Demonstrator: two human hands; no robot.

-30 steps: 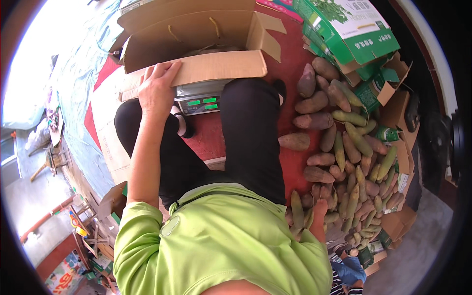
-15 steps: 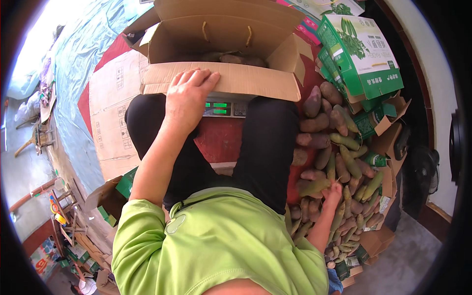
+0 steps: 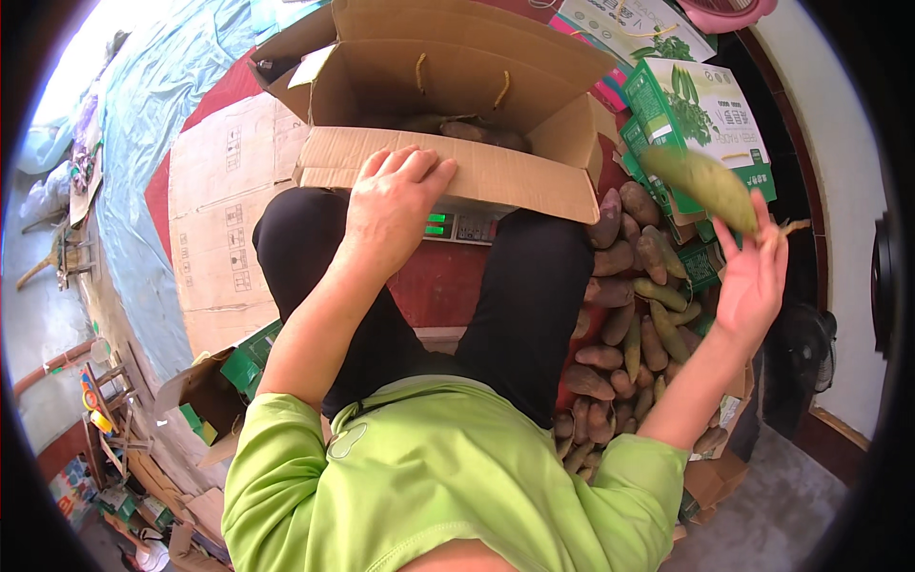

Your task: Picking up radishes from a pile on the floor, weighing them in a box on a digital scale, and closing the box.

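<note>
My right hand (image 3: 750, 276) is raised at the right, its fingers gripping the thin-rooted end of a long green radish (image 3: 701, 181) that is a little blurred. My left hand (image 3: 398, 202) lies on the folded-out front flap of an open brown cardboard box (image 3: 457, 157), thumb and fingers loosely spread. Several radishes (image 3: 467, 131) lie inside the box, partly in shadow. Beneath the box's front edge, between my knees, shows a scale (image 3: 457, 227) with a lit green display. A heap of green and brownish radishes (image 3: 624, 315) covers the floor at my right.
Green and white printed cartons (image 3: 701, 114) stand beyond the heap. A flattened cardboard sheet (image 3: 224, 219) and a blue plastic sheet (image 3: 138, 191) cover the left side. A black fan (image 3: 810, 348) is near the right wall, and a pink basin-like thing (image 3: 729, 11) at the far right.
My right hand has lifted a green radish off the heap, up and to the right. My left hand stays on the box flap; the whole view has shifted slightly.
</note>
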